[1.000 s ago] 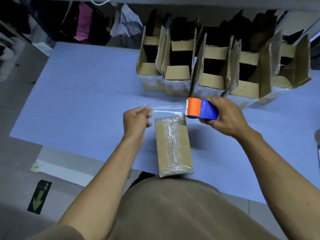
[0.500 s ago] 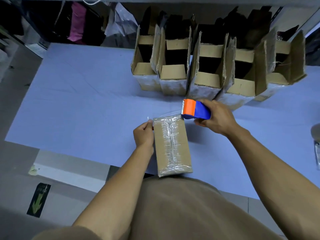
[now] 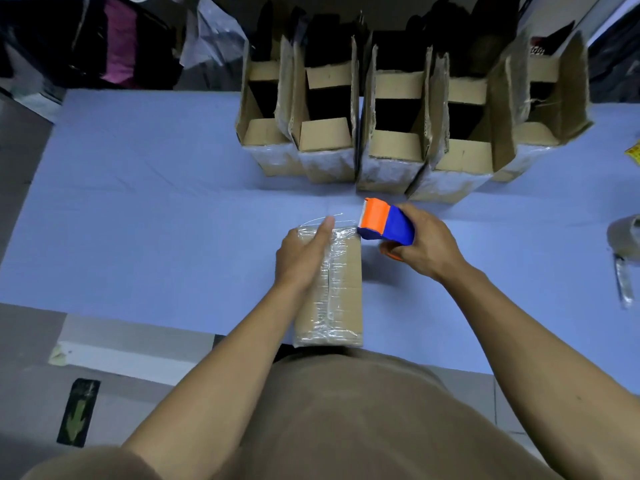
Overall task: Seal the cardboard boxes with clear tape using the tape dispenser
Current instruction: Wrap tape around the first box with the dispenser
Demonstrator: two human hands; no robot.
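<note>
A closed cardboard box (image 3: pixel 341 299) lies lengthwise on the blue table, clear tape running down its top seam and across both ends. My left hand (image 3: pixel 304 254) lies flat on the box's far left part, fingers straight, pressing a strip of clear tape (image 3: pixel 343 233) over the far end. My right hand (image 3: pixel 426 247) grips the blue and orange tape dispenser (image 3: pixel 384 223) just off the box's far right corner, its orange end touching the tape.
Several open cardboard boxes (image 3: pixel 391 147) stand in a row at the back of the blue table (image 3: pixel 138 209). A tape roll (image 3: pixel 627 237) and a small wrapped item (image 3: pixel 623 285) lie at the right edge. My body stands at the table's near edge.
The tape strip, stretched in the air a second ago, now lies over the box's far end. My left hand moved from pinching the tape end to pressing flat on the box. The dispenser dropped to the corner.
</note>
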